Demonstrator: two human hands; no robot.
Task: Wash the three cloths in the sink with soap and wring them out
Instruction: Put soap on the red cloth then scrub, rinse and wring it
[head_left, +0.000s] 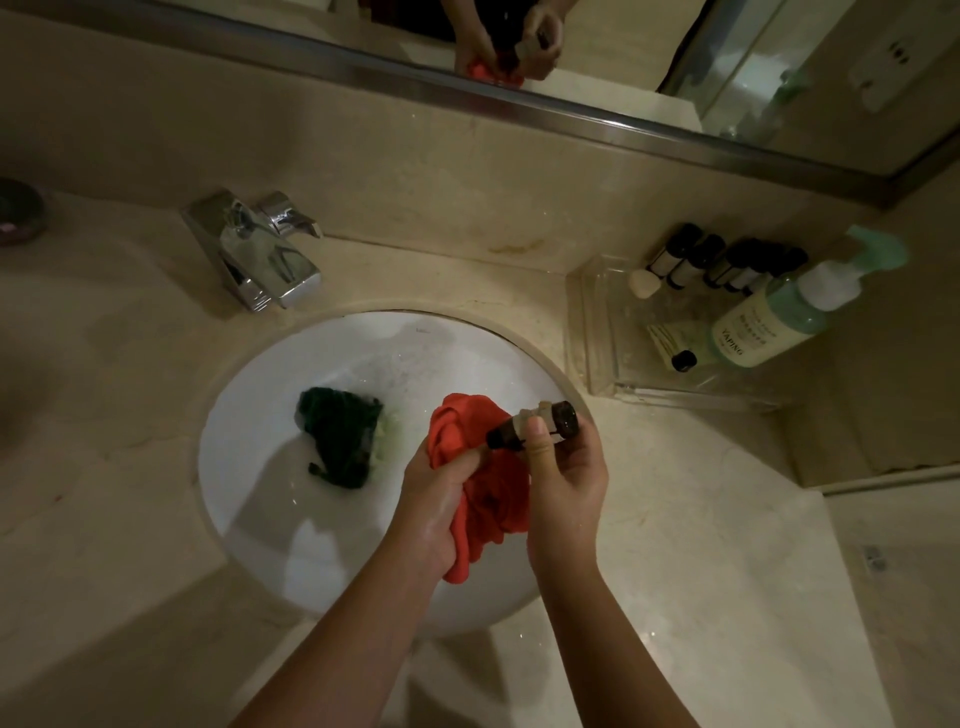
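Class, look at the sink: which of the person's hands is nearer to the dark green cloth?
Left. The left hand grips the red cloth, just right of the dark green cloth; the right hand, holding a small bottle, is farther right.

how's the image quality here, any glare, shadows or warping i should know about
Head view: dim, warm light; the red cloth and small dark bottle stay readable, while the dark green cloth loses detail. Bright glare on the chrome faucet; the arms cast shadows across the white sink. Wide-angle warping bends the mirror frame, and the pump bottle at the edge looks soft.
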